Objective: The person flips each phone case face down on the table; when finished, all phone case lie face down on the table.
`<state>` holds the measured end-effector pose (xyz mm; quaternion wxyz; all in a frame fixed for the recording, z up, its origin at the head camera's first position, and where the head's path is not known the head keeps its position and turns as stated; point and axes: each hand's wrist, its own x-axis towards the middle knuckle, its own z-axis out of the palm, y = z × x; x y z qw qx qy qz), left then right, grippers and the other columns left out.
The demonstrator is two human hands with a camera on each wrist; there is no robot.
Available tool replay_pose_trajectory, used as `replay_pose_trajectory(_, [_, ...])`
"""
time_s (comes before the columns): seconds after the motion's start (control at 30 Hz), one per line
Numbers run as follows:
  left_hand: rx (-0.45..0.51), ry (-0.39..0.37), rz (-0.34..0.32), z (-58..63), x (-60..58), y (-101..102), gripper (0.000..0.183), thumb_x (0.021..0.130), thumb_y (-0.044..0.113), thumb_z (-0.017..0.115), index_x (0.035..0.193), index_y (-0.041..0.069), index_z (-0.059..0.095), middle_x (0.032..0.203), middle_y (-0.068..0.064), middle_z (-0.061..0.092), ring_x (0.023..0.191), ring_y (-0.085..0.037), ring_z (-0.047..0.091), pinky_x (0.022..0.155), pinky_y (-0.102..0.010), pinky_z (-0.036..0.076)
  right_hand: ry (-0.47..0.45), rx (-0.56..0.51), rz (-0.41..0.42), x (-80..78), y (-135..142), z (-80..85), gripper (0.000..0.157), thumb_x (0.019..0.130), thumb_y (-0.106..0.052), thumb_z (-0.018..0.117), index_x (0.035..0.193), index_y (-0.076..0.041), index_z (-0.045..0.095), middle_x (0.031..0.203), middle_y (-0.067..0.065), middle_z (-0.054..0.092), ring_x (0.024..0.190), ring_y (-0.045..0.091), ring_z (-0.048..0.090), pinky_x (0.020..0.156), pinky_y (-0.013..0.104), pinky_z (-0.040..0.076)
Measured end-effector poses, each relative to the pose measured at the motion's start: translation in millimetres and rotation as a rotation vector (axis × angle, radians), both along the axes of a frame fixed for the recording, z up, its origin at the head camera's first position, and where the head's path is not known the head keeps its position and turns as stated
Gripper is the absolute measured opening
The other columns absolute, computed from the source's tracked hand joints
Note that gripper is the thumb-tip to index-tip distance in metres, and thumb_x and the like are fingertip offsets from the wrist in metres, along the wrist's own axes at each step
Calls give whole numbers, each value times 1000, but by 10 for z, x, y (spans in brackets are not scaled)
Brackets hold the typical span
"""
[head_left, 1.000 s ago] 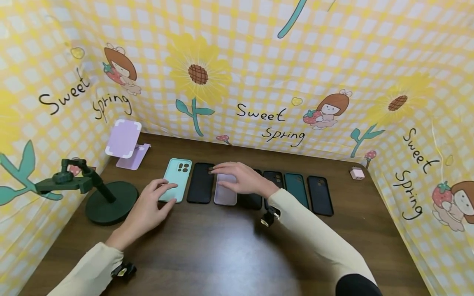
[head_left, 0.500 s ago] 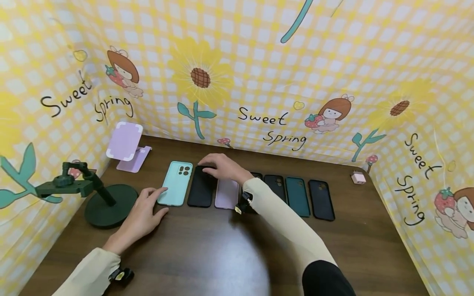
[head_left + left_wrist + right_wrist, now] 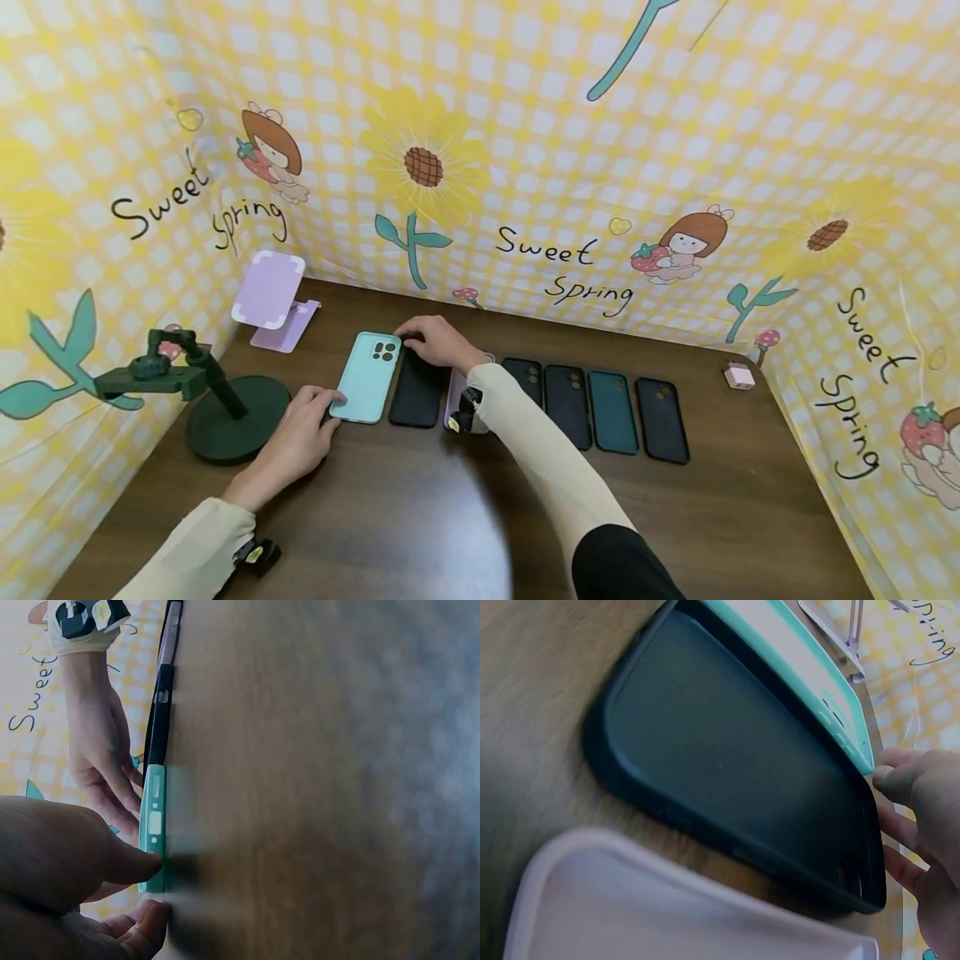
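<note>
Right now, the mint-green phone case (image 3: 367, 379) lies flat on the brown table (image 3: 720, 525), at the left end of a row of cases. The left hand (image 3: 300, 433) pinches its near left corner, with the thumb on one side and a finger on the other. The right hand (image 3: 438, 342) is at its far right corner, fingers a bit bent; I can't tell if they pinch it or only touch it.

Just right of the mint-green phone case is a black case (image 3: 416, 396), then a light purple case (image 3: 667, 915), partly under the right arm in the head view. Farther right of it come two more dark cases (image 3: 558, 400), a teal case (image 3: 613, 412) and a dark blue case (image 3: 662, 421). A little plug (image 3: 738, 377) sits well to its right. To its left stand a dark green stand (image 3: 232, 425) and, farther back, a purple stand (image 3: 270, 292).
</note>
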<state>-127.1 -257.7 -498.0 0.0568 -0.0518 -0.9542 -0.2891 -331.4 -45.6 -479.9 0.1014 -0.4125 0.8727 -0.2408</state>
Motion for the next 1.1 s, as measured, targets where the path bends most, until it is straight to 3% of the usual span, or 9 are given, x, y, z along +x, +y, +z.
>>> replay_pose_trajectory(0.17, [-13, -1, -15, 1, -14, 1, 18, 96, -6, 61, 113, -3, 67, 117, -26, 55, 106, -40, 57, 87, -55, 49, 0, -15, 4, -27, -52, -18, 30, 104, -8, 58, 131, -8, 71, 136, 7, 69, 131, 22, 62, 111, 33, 48])
replay_pose_trajectory(0.4, [-29, -24, -21, 3, -52, -3, 8, 94, -3, 68, 102, -1, 67, 113, -23, 57, 99, -35, 58, 83, -52, 50, -5, 25, -20, -67, -103, -62, 27, 103, -11, 61, 126, -11, 75, 131, 4, 72, 127, 18, 65, 108, 29, 50])
replay_pose_trajectory(0.6, [-47, -36, -19, 20, -82, -15, 4, 94, 2, 70, 94, -2, 68, 109, -20, 57, 95, -32, 59, 82, -50, 51, -64, 10, -54, -77, -124, -32, 27, 103, -13, 62, 126, -13, 75, 131, 3, 73, 128, 18, 64, 108, 30, 51])
replay_pose_trajectory(0.77, [-42, -33, -20, 40, -65, -28, 7, 97, 4, 67, 97, -2, 69, 111, -20, 59, 96, -32, 61, 82, -50, 52, -110, -30, -59, -45, -60, 12, 29, 102, -12, 63, 129, -13, 73, 133, 4, 71, 129, 19, 63, 109, 32, 50])
replay_pose_trajectory(0.9, [-40, 40, -25, 64, -29, -59, 3, 96, 4, 68, 98, 2, 70, 111, -18, 61, 94, -31, 63, 79, -48, 52, -145, -109, -85, -31, -21, -2, 30, 101, -8, 65, 130, -13, 72, 131, 5, 72, 123, 19, 67, 103, 29, 53])
replay_pose_trajectory(1.1, [3, 150, -39, 88, 9, -55, 3, 95, 4, 70, 98, 4, 70, 108, -14, 64, 93, -28, 63, 78, -46, 52, -249, -337, -121, -4, -5, 2, 37, 98, -4, 67, 135, -8, 68, 126, 11, 73, 113, 22, 71, 91, 26, 56])
